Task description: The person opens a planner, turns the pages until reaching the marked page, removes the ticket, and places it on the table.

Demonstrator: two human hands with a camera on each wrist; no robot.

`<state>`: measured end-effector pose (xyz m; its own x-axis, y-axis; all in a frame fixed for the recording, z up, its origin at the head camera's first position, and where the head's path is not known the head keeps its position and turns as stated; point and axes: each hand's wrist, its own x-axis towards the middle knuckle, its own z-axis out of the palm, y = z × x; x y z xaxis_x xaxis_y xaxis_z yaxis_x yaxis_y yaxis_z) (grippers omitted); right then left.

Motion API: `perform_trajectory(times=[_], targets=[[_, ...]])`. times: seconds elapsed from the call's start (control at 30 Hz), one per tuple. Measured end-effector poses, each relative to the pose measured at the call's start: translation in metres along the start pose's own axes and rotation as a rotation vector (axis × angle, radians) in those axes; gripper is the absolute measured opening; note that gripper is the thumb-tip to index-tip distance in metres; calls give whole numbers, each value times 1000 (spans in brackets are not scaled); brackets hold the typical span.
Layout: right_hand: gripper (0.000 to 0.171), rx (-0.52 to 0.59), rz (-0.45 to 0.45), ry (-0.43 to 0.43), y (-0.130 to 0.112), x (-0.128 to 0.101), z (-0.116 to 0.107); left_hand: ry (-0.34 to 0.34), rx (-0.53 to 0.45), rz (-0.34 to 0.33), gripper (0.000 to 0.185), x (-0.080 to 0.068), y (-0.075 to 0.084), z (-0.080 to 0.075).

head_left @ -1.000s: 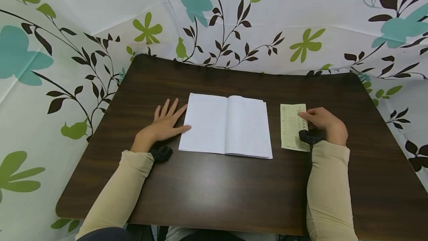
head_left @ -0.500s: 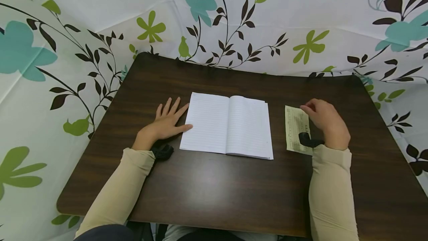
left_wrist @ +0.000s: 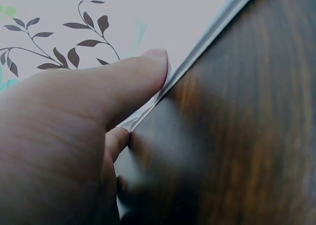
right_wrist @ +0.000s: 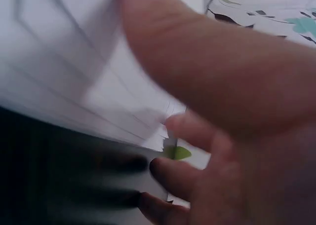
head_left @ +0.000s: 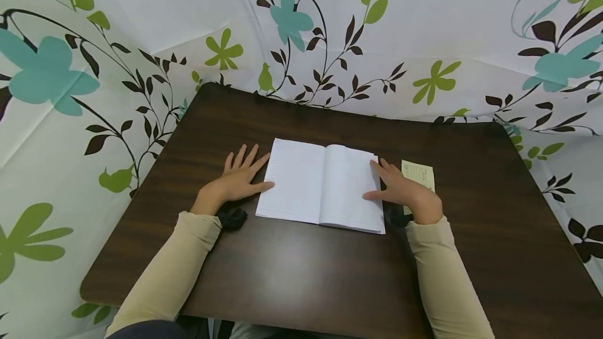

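Note:
An open notebook (head_left: 297, 182) with lined pages lies flat on the dark wooden table. My left hand (head_left: 231, 184) lies at its left edge, fingers spread and thumb on the left page; in the left wrist view the thumb tip touches the notebook's edge (left_wrist: 197, 45). My right hand (head_left: 402, 187) reaches over the right page, its thumb and index finger at the outer edge. From the right wrist, the thumb lies over the pages (right_wrist: 64, 72) and the other fingers extend past the edge. Partly hidden behind this hand is a pale yellow printed slip (head_left: 421, 173).
The brown table (head_left: 292, 271) has its front edge close to the person's body. Behind it and at both sides hangs a white cloth (head_left: 339, 9) with leaf and flower prints. A dark wrist camera (head_left: 232, 218) sits at the left cuff.
My right hand has left the yellow slip, which stays on the table, and moved left to the notebook's right page. The left hand keeps its place. The head view has tilted slightly.

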<state>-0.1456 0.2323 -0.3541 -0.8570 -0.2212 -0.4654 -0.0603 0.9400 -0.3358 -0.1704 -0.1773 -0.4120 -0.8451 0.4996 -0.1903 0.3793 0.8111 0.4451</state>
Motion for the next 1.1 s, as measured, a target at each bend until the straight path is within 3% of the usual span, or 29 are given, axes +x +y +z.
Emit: perform_trajectory(times=[0.43, 0.67, 0.8, 0.93, 1.1], targets=[[116, -1, 36, 0, 9, 1, 1, 13, 2, -11, 79, 5, 11, -4], [117, 2, 56, 6, 12, -2, 3, -20, -194, -17, 72, 7, 20, -5], [116, 2, 45, 4, 6, -3, 3, 1, -223, -77, 69, 5, 28, -9], [114, 0, 42, 5, 3, -1, 1, 5, -242, -177, 70, 3, 41, -15], [113, 2, 38, -7, 5, 2, 0, -81, -400, -268, 76, 3, 55, -24]])
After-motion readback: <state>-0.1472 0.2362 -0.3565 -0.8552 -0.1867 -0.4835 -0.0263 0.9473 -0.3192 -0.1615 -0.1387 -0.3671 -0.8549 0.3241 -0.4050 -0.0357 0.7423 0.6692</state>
